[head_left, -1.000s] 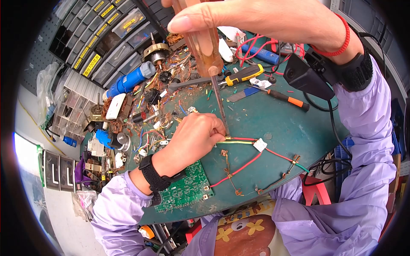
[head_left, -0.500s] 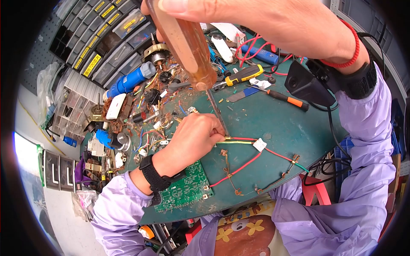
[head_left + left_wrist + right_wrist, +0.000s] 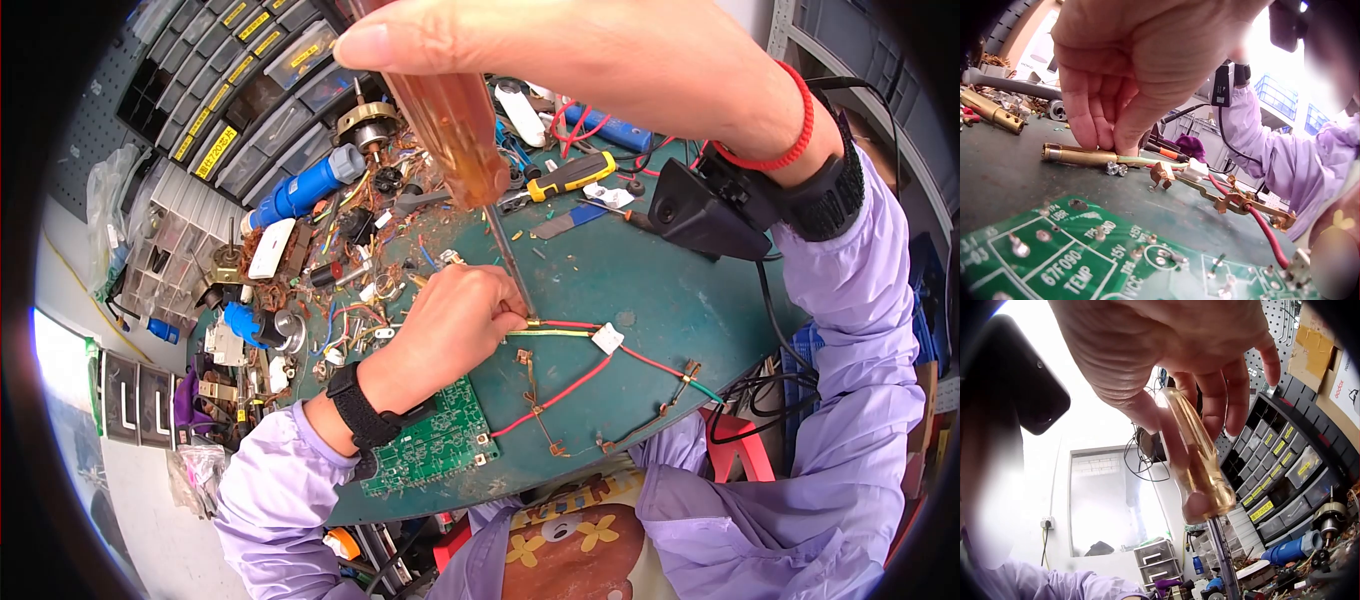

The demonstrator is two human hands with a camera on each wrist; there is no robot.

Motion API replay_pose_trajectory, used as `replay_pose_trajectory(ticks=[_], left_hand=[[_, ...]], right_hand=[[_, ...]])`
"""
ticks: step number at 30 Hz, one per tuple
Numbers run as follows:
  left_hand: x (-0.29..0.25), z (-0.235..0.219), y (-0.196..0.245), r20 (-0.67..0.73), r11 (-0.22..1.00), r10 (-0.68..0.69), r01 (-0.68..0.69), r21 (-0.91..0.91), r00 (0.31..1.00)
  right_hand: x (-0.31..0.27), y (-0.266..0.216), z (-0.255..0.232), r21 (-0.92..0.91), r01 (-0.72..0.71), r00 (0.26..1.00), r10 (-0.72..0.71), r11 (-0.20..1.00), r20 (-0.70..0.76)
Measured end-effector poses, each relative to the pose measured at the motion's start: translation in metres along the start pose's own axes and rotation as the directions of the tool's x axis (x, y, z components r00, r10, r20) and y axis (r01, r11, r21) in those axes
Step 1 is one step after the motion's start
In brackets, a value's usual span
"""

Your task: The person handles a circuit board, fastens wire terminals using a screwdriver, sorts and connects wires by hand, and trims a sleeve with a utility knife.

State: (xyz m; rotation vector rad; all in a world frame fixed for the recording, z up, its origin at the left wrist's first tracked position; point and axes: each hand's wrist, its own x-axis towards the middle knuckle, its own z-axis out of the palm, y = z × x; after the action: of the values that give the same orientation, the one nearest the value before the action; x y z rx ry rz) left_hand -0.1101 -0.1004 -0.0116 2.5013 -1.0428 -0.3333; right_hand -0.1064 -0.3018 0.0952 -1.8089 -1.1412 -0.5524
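My right hand (image 3: 590, 60) holds a large screwdriver by its clear amber handle (image 3: 450, 140), thumb and fingers around it in the right wrist view. Its shaft (image 3: 508, 250) slants down, the tip right at my left fingertips. With thumb and fingers, my left hand (image 3: 450, 315) pinches a brass tube (image 3: 1079, 154) lying on the green work surface. Red and yellow-green wires (image 3: 560, 335) run from the tube's end to a white connector block (image 3: 607, 340). Two small screws (image 3: 1116, 169) lie beside the tube. Copper contact strips (image 3: 538, 410) lie nearer my body.
A green circuit board (image 3: 435, 450) lies under my left wrist. Loose wires, a blue plug (image 3: 310, 185) and metal scrap crowd the left and back. Yellow-black pliers (image 3: 572, 177) lie behind the screwdriver. Small-parts drawers (image 3: 225, 90) stand at the back left.
My right hand and the screwdriver handle have shifted left and turned, while the tip keeps its place. The right wrist camera now covers much of the orange-black screwdriver. My left hand has not moved.
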Motion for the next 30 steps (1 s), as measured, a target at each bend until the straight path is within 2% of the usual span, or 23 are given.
replay_pose_trajectory(ticks=[1, 3, 4, 6, 7, 9, 10, 12, 13, 15, 16, 18, 20, 22, 23, 24, 25, 26, 27, 28, 29, 30], left_hand=[[0.000, 0.000, 0.000, -0.002, 1.000, 0.002, -0.002, 0.003, 1.000], [0.000, 0.000, 0.000, -0.002, 1.000, -0.004, 0.004, 0.008, 1.000], [0.000, 0.000, 0.000, -0.001, 1.000, -0.010, 0.010, 0.010, 1.000], [0.000, 0.000, 0.000, -0.007, 1.000, 0.002, -0.002, 0.017, 1.000], [-0.001, 0.000, 0.000, -0.011, 1.000, 0.014, -0.014, 0.024, 1.000], [-0.001, 0.002, -0.004, -0.025, 0.999, 0.043, -0.043, 0.030, 0.999], [0.000, 0.002, -0.005, -0.041, 0.997, 0.073, -0.072, 0.038, 0.996], [0.000, 0.003, -0.007, -0.051, 0.996, 0.084, -0.082, 0.032, 0.995], [0.000, 0.004, -0.007, -0.056, 0.995, 0.094, -0.092, 0.024, 0.994], [-0.001, 0.003, -0.006, -0.051, 0.997, 0.074, -0.073, 0.026, 0.996], [-0.001, 0.003, -0.006, -0.044, 0.998, 0.056, -0.055, 0.028, 0.997], [-0.002, 0.004, -0.006, -0.056, 0.997, 0.067, -0.066, 0.029, 0.996], [-0.002, 0.004, -0.005, -0.071, 0.997, 0.076, -0.074, 0.030, 0.995], [-0.002, 0.003, -0.003, -0.038, 1.000, 0.017, -0.018, -0.019, 0.999], [-0.002, 0.004, -0.005, -0.046, 1.000, 0.012, -0.013, -0.021, 0.999], [-0.001, 0.006, -0.009, -0.055, 0.999, 0.053, -0.054, -0.005, 0.997], [-0.001, 0.007, -0.012, -0.064, 0.996, 0.094, -0.094, 0.011, 0.994], [-0.001, 0.006, -0.012, -0.072, 0.996, 0.088, -0.088, 0.007, 0.994], [-0.001, 0.005, -0.010, -0.050, 0.995, 0.097, -0.096, 0.019, 0.994], [0.000, 0.004, -0.010, -0.028, 0.994, 0.105, -0.104, 0.031, 0.994], [0.000, 0.005, -0.012, -0.035, 0.995, 0.098, -0.097, 0.025, 0.995], [0.000, 0.007, -0.015, -0.036, 0.993, 0.118, -0.117, 0.020, 0.992]], right_hand=[[-0.001, -0.003, 0.001, 0.000, 0.002, 1.000, -0.002, 1.000, 0.000], [-0.003, -0.014, 0.002, 0.289, -0.162, 0.987, 0.160, 0.943, 0.030], [-0.002, -0.018, -0.001, 0.289, -0.162, 0.987, 0.160, 0.944, 0.031], [0.001, -0.025, -0.005, -0.013, -0.205, 0.979, 0.205, 0.979, 0.009], [-0.001, -0.024, -0.003, -0.013, -0.206, 0.979, 0.206, 0.979, 0.009], [-0.008, -0.019, 0.003, -0.169, -0.004, 0.996, -0.011, 0.986, -0.090], [-0.008, -0.022, 0.004, -0.170, -0.003, 0.996, -0.012, 0.985, -0.089], [-0.005, -0.030, 0.005, 0.135, -0.220, 0.972, 0.229, 0.966, -0.057], [-0.001, -0.034, 0.000, 0.135, -0.216, 0.973, 0.225, 0.967, -0.055], [0.008, -0.038, -0.013, 0.126, -0.278, 0.953, 0.258, 0.952, 0.157], [0.007, -0.031, -0.011, 0.127, -0.276, 0.953, 0.255, 0.953, 0.161], [0.002, -0.011, -0.003, -0.025, -0.007, 1.000, 0.006, 1.000, -0.014], [-0.002, -0.005, -0.002, 0.018, 0.028, 1.000, -0.028, 0.999, 0.003], [0.001, 0.001, -0.001, 0.060, 0.061, 0.998, -0.062, 0.996, 0.021], [0.004, 0.005, 0.000, -0.271, 0.056, 0.998, -0.062, 0.961, -0.013], [0.007, 0.007, 0.000, -0.572, 0.036, 0.996, -0.075, 0.820, -0.045], [0.003, -0.010, 0.005, -0.659, 0.177, 0.973, -0.232, 0.731, 0.004], [0.003, -0.011, 0.001, -0.654, 0.185, 0.972, -0.235, 0.733, 0.012], [0.002, -0.012, -0.004, -0.386, 0.193, 0.981, -0.179, 0.902, 0.073], [0.003, -0.013, -0.005, -0.082, 0.154, 0.979, -0.141, 0.985, 0.150], [0.006, -0.016, -0.005, -0.075, 0.156, 0.977, -0.143, 0.985, 0.159], [0.008, -0.022, -0.004, -0.163, 0.095, 0.983, -0.067, 0.982, 0.171]])
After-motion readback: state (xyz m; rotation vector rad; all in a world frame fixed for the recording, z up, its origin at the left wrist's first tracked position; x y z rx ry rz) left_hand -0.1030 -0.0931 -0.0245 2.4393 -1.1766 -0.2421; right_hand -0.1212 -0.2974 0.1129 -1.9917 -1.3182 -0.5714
